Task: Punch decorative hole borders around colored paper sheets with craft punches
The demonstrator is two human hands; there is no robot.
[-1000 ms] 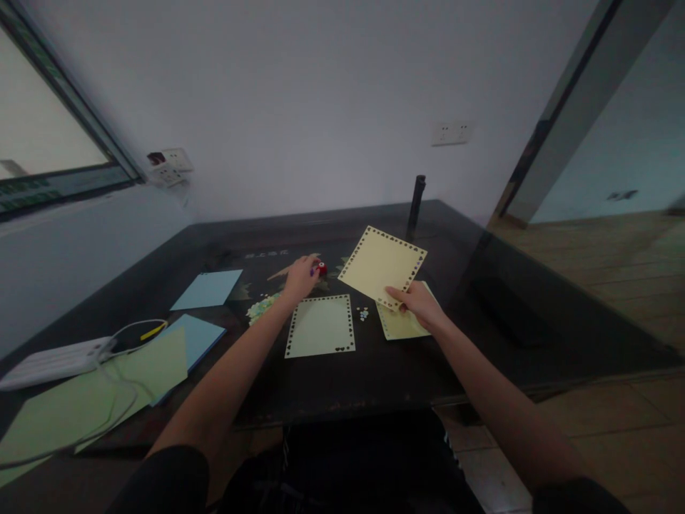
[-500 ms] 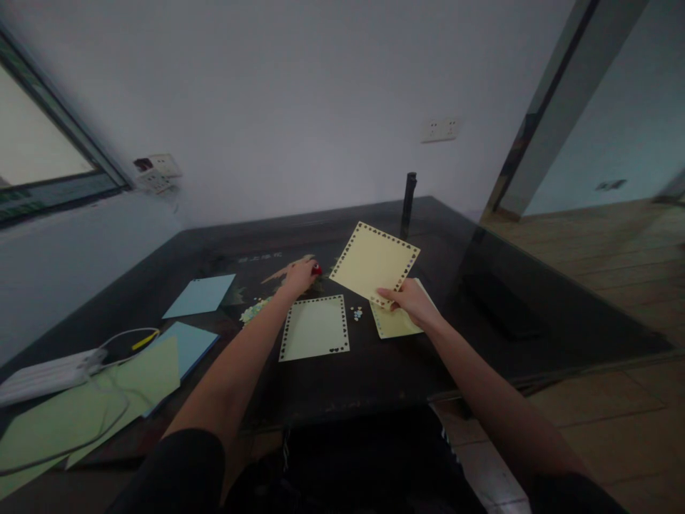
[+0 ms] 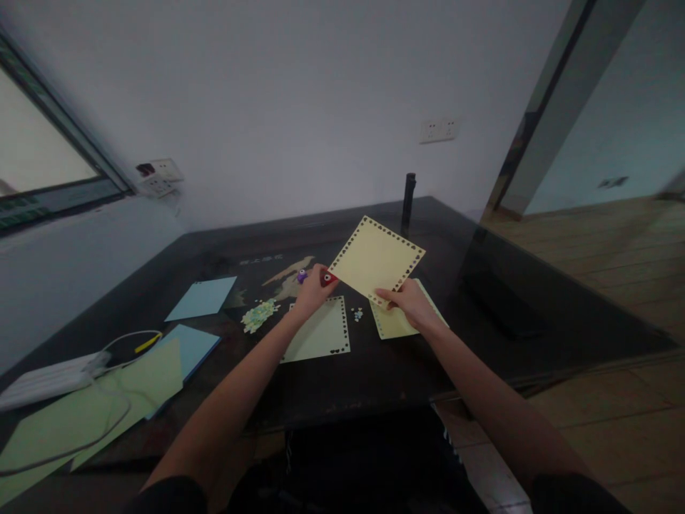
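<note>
Currently, the right hand point(image 3: 411, 301) is gripping a yellow sheet point(image 3: 377, 257). The left hand point(image 3: 312, 288) is grasping a small red device point(image 3: 328, 278).

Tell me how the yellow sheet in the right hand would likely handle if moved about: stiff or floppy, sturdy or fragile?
The yellow sheet is probably fairly stiff: its far corner juts out without drooping. It is likely light, since the right hand pinches just its near edge. Its hole-lined borders may tear more easily.
</note>
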